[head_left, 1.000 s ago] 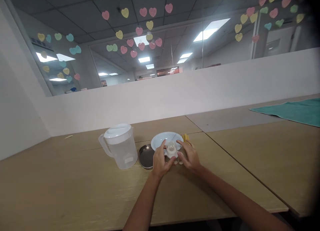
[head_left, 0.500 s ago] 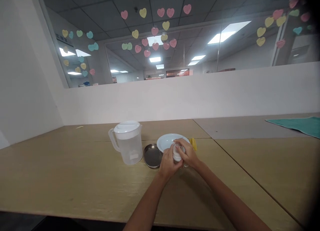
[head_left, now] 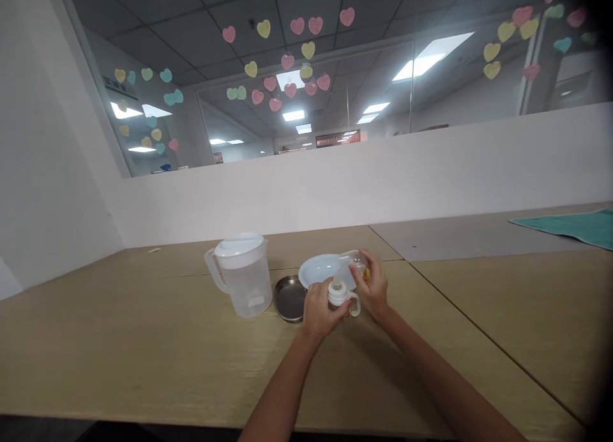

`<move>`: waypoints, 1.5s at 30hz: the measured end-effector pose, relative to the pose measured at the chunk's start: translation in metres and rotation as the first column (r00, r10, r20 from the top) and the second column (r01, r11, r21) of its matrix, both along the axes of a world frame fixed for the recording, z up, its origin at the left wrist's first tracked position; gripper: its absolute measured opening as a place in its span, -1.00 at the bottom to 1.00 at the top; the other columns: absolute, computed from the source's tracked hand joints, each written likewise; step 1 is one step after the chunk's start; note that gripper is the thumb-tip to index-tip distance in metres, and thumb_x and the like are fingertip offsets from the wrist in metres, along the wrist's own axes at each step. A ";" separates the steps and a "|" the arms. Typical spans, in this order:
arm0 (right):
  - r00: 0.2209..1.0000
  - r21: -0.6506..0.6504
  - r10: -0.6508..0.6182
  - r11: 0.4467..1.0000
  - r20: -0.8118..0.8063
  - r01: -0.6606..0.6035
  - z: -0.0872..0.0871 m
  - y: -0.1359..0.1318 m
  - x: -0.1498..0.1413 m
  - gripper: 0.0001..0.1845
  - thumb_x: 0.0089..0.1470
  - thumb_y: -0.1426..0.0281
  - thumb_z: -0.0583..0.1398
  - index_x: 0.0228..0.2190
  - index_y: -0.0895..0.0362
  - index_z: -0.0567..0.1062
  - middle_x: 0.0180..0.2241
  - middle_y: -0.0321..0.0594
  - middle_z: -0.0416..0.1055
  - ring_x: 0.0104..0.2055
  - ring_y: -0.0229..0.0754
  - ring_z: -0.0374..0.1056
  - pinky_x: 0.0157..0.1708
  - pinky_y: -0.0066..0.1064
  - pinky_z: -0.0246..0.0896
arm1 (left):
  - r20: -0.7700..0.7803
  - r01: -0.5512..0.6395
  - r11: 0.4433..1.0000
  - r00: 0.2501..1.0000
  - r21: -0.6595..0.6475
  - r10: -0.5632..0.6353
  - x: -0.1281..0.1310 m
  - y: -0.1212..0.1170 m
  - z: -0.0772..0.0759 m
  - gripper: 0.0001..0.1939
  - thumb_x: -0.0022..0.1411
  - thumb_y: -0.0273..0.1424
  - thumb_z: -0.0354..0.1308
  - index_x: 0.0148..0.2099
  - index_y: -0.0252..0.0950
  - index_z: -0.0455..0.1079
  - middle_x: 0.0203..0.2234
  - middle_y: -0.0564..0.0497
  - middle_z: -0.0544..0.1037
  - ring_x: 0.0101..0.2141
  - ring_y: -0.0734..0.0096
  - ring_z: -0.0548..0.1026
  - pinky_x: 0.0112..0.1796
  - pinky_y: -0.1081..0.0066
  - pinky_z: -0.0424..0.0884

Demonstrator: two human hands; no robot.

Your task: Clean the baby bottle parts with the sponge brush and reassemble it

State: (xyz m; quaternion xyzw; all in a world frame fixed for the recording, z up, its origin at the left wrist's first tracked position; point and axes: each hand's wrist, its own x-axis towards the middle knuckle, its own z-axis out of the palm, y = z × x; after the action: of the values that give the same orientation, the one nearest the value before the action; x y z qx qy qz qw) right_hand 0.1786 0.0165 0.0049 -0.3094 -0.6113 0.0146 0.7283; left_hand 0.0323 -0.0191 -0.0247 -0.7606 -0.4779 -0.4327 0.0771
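Observation:
My left hand [head_left: 320,311] is wrapped round a baby bottle [head_left: 338,295] with a white collar and a white side handle; a pale teat shows at its top. My right hand [head_left: 375,285], a little higher and to the right, grips a clear dome-shaped cap [head_left: 355,260], tilted and apart from the bottle. Just behind both hands lies a shallow white bowl [head_left: 313,269], partly covered by the cap. The lower part of the bottle is hidden by my left fingers.
A lidded translucent pitcher [head_left: 246,285] stands on the left, beside a round dark metal pan [head_left: 290,298]. Something yellow [head_left: 366,274] shows behind my right hand. A teal cloth [head_left: 569,226] lies far right; a white wall [head_left: 249,202] backs the table.
The clear cap has come off the bottle's top in my right hand, which moved up and to the right. My left hand keeps hold of the bottle. The camera view has shifted.

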 end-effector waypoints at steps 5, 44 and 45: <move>1.000 -0.209 0.011 0.978 -0.005 -0.012 -0.018 0.032 0.009 -0.54 0.07 0.10 0.13 -0.12 0.18 0.40 -0.17 -0.02 0.40 -0.14 -0.04 0.34 -0.14 -0.16 0.27 | -0.002 0.016 1.000 1.000 -0.002 -0.016 0.000 -0.001 0.003 -0.47 0.09 -0.14 0.15 0.05 -0.31 0.27 -0.18 -0.11 0.49 -0.16 0.18 0.41 -0.10 0.17 0.33; 0.453 -0.605 0.881 0.287 -0.139 -0.743 0.009 0.013 0.026 -0.20 -0.26 0.32 0.40 0.07 0.03 0.31 -0.11 -0.17 0.45 -0.01 -0.06 0.32 0.06 -0.15 0.15 | 0.106 0.075 0.992 0.992 -0.100 -0.064 -0.004 0.005 -0.004 -0.25 0.07 -0.11 0.17 0.22 -0.34 0.05 0.00 -0.18 0.41 -0.01 0.16 0.37 -0.02 0.18 0.31; 0.446 -0.572 0.876 0.275 -0.181 -0.773 0.010 0.016 0.031 -0.15 -0.26 0.31 0.40 0.10 0.02 0.27 -0.08 -0.16 0.44 0.02 -0.07 0.30 0.09 -0.13 0.11 | 0.101 0.060 0.994 0.994 -0.095 -0.050 -0.003 0.004 -0.003 -0.24 0.07 -0.11 0.17 0.22 -0.34 0.05 0.00 -0.19 0.40 -0.01 0.16 0.37 -0.02 0.17 0.30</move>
State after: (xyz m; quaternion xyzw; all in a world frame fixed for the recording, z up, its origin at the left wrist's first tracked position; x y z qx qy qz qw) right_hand 0.2094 0.0326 0.0145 -0.1514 -0.7035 0.5497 0.4243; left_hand 0.0291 -0.0150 -0.0275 -0.7541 -0.4807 -0.4474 0.0041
